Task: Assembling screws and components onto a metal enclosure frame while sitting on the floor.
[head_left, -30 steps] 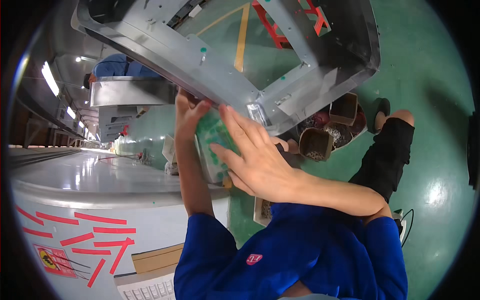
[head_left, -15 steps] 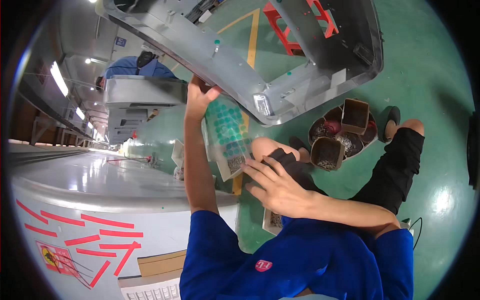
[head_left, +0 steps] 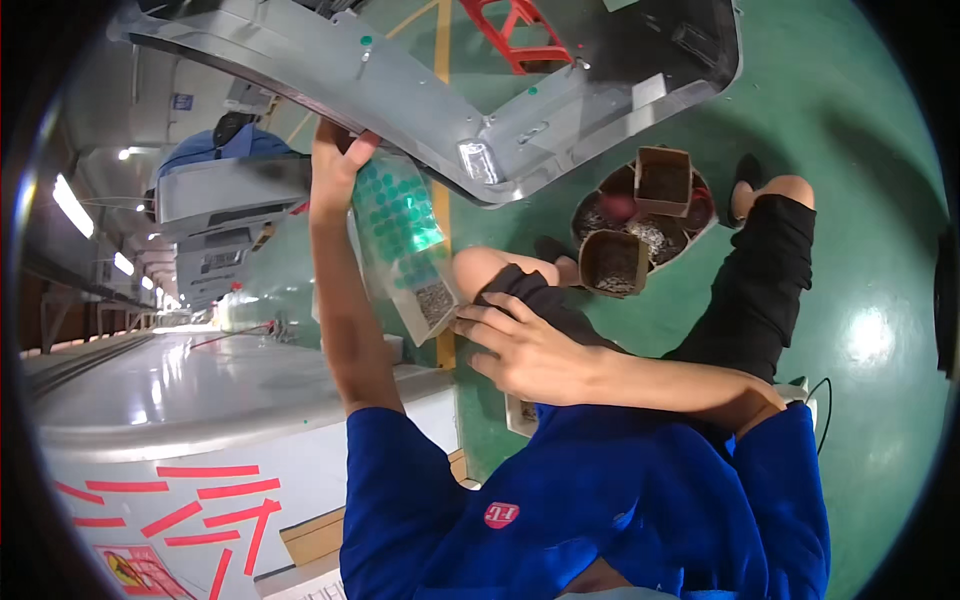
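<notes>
A large grey moulded frame panel (head_left: 400, 105) with a wide opening spans the top of the view, tilted. My left hand (head_left: 335, 170) grips its lower left rim; the thumb shows and the fingers are hidden behind the edge. Under that hand lies a clear sheet of round green stickers (head_left: 395, 205), over a narrow white box (head_left: 425, 310) of small grey parts. Whether my left hand also touches the sheet, I cannot tell. My right hand (head_left: 520, 355) reaches across my body, fingers apart, with its fingertips at the box's near corner. Nothing shows in it.
Open cardboard boxes (head_left: 614, 263) with small parts stand clustered between my feet. A red plastic stool (head_left: 525, 40) is beyond the panel. At the left are a glossy pale surface (head_left: 200, 375) and red strips (head_left: 210, 471). A person in blue (head_left: 215, 145) is farther back.
The whole view has shifted, so the panel, box and both arms appear farther left and slightly higher. My left hand keeps its grip; my right hand stays by the box.
</notes>
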Tool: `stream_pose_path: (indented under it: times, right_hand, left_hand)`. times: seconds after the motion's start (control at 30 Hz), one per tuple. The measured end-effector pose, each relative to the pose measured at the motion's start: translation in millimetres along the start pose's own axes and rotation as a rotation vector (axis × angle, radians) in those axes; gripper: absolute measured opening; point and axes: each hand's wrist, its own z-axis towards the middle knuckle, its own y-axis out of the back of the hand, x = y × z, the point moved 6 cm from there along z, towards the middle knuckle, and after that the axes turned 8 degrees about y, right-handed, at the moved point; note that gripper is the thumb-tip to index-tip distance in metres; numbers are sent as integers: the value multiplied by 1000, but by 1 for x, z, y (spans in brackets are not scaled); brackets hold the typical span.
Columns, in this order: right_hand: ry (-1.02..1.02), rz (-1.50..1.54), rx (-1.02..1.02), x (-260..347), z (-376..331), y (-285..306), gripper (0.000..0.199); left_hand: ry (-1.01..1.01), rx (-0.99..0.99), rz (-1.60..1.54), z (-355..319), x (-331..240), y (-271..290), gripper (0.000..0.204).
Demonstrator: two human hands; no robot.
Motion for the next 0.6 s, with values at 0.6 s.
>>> stream_pose_path:
  times: [0.6]
  right_hand:
    - [-98, -408, -671, -23, -47, 143, 35]
  left_hand:
    - [-66, -124, -3, -4, -68, -79, 103]
